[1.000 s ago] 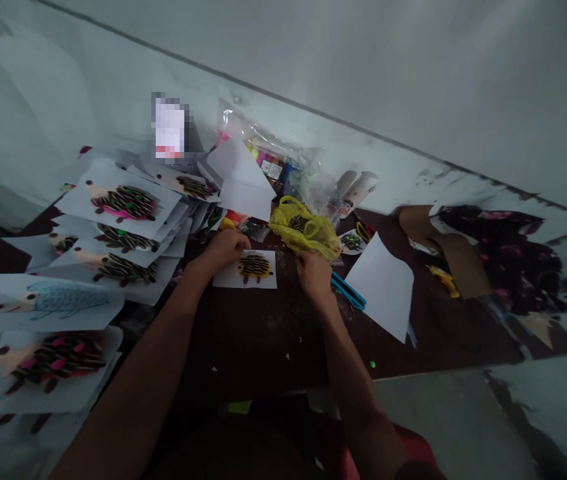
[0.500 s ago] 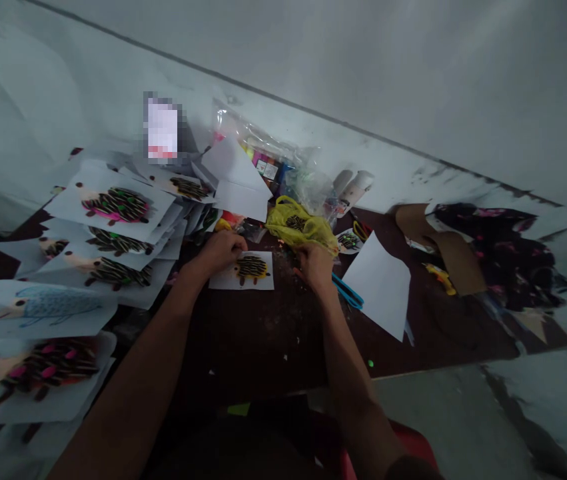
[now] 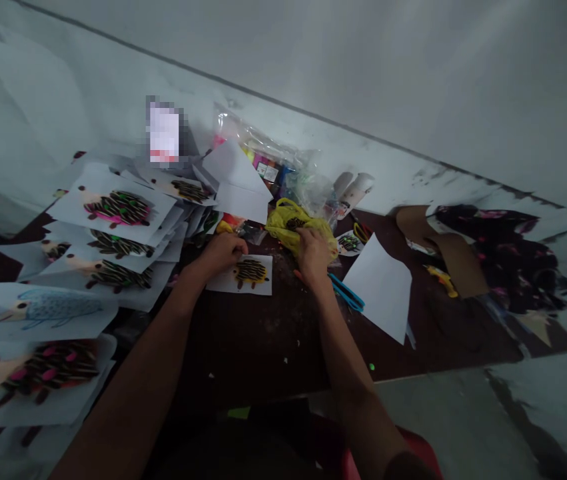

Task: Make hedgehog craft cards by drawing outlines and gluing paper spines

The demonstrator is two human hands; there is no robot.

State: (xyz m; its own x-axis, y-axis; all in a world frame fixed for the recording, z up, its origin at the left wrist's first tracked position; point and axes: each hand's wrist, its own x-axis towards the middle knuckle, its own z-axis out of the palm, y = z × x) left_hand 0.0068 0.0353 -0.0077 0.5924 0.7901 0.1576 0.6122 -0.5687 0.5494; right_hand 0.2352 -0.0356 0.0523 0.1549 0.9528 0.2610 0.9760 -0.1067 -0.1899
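Note:
A small white card [image 3: 216, 285] bearing a hedgehog picture [image 3: 252, 271] lies on the dark table; the hedgehog has dark striped seeds on its back and yellow along its edge. My left hand [image 3: 224, 253] rests at the card's upper left, its fingers curled together; what they hold, if anything, is hidden. Over the front of a crumpled yellow plastic bag [image 3: 280, 217] is my right hand [image 3: 314, 255], fingers reaching toward the dark seeds [image 3: 295, 223] in its mouth. Those fingertips are too dim to make out. Blue scissors [image 3: 346, 293] lie right of that wrist.
Stacked sheets with seed hedgehogs [image 3: 118, 208] fill the left side. Clear plastic packaging [image 3: 263, 143] stands against the wall. To the right are a blank white sheet [image 3: 380, 290], brown cardboard [image 3: 458, 263] and dark patterned cloth [image 3: 508, 257].
My right hand has moved forward from the bag's near edge to its mouth. My left hand stays by the card, which has barely shifted in view.

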